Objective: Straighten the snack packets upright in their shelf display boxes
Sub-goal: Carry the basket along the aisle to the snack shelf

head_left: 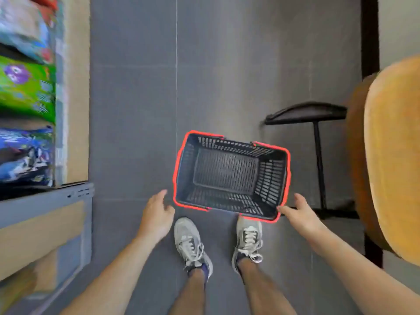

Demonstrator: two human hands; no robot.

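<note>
With fingers spread and gripping nothing, the left hand (156, 212) and right hand (300, 212) flank the basket (271, 178) at its 7 and 5 o'clock corners, likely to reposition it, leaving the snack packets (25, 92) unattended at 9 o'clock.

a basket (270, 147) sits on the floor (136, 110) just ahead of two shoes (191, 244). the left hand (154, 214) hangs just left of the basket's near corner. the right hand (300, 212) is at its near right corner, contact unclear. snack packets (25, 92) lie stacked in a shelf unit (45, 203) along the left edge. right of the basket, farther off, is a stand (306, 112), with a bulky object (395, 144) at far right.
</note>
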